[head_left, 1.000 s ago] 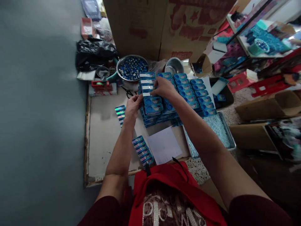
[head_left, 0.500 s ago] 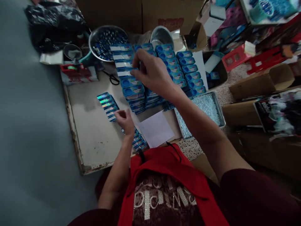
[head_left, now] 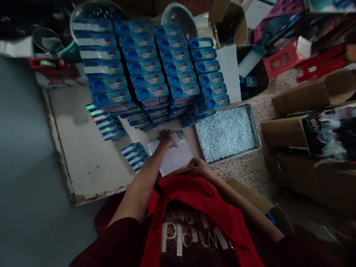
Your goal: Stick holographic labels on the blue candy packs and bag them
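Observation:
My left hand (head_left: 166,139) lies on the far part of a white paper sheet (head_left: 175,157), its fingers spread and thumb pointing right. A shiny clear patch shows on the paper beside that thumb. At the table's front edge, by the sheet's near right corner, my right hand (head_left: 198,165) has its fingers curled together; what they hold, if anything, is too small to make out. Stacks of blue flat packs with a round spot (head_left: 150,79) stand beyond both hands in several columns. Left of the paper lies a short row of blue packs with shiny strips (head_left: 135,156).
A metal tray of pale blue pellets (head_left: 226,135) sits to the right. Farther left is another row of blue packs (head_left: 105,122). Metal bowls (head_left: 179,16) stand behind the stacks. A red tape dispenser (head_left: 46,63) is at the back left; cardboard boxes (head_left: 283,137) are at the right.
My right hand has left the packs' top and come down to the front edge. The left hand has moved right onto the paper. The view has shifted, bringing the stacks closer.

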A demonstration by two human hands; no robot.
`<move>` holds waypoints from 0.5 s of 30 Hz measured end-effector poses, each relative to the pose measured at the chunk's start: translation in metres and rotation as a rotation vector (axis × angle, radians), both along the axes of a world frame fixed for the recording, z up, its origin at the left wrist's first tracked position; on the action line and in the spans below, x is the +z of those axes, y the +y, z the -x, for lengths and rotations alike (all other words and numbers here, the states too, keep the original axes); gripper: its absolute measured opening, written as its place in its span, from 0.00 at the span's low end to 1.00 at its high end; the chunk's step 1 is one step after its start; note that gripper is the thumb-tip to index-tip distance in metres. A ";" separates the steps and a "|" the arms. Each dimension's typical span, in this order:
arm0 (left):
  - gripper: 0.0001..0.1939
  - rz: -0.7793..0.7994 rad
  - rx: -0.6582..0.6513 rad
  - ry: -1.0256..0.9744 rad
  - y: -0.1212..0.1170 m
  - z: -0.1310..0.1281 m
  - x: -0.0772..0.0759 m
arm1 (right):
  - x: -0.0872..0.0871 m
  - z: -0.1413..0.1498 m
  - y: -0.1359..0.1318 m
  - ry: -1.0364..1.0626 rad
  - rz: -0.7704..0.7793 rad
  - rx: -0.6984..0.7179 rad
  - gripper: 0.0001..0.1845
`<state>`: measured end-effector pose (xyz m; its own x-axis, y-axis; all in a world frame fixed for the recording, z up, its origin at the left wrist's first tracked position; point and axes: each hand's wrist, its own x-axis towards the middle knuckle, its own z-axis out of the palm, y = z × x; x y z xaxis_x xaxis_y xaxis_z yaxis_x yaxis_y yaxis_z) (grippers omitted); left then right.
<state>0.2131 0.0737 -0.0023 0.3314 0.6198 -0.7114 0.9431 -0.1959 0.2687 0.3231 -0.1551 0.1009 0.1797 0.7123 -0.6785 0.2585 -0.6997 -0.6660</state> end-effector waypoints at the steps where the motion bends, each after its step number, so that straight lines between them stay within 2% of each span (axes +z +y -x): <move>1: 0.61 -0.011 -0.003 0.010 -0.008 -0.002 -0.003 | -0.008 -0.005 -0.010 -0.018 0.005 0.012 0.12; 3: 0.56 -0.021 -0.012 0.011 -0.020 -0.004 -0.007 | -0.022 -0.016 -0.020 -0.067 0.004 0.039 0.11; 4: 0.51 -0.015 -0.022 -0.005 -0.025 -0.004 -0.007 | -0.029 -0.022 -0.021 -0.102 -0.003 0.049 0.12; 8: 0.20 0.025 -0.104 -0.137 -0.033 -0.004 -0.003 | -0.044 -0.045 -0.008 -0.249 -0.090 0.077 0.08; 10: 0.19 0.031 -0.130 -0.189 -0.036 -0.003 0.005 | -0.043 -0.056 0.005 -0.297 -0.167 0.091 0.04; 12: 0.22 0.037 -0.135 -0.226 -0.038 -0.003 0.016 | -0.038 -0.066 0.021 -0.378 -0.261 0.159 0.10; 15: 0.24 0.041 -0.128 -0.300 -0.041 -0.001 0.034 | -0.028 -0.075 0.049 -0.552 -0.405 0.359 0.21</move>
<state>0.2143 0.0323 0.0322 0.6036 0.5324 -0.5935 0.7889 -0.2912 0.5411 0.3986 -0.1057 0.0725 0.1270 0.9644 -0.2321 0.7924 -0.2394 -0.5610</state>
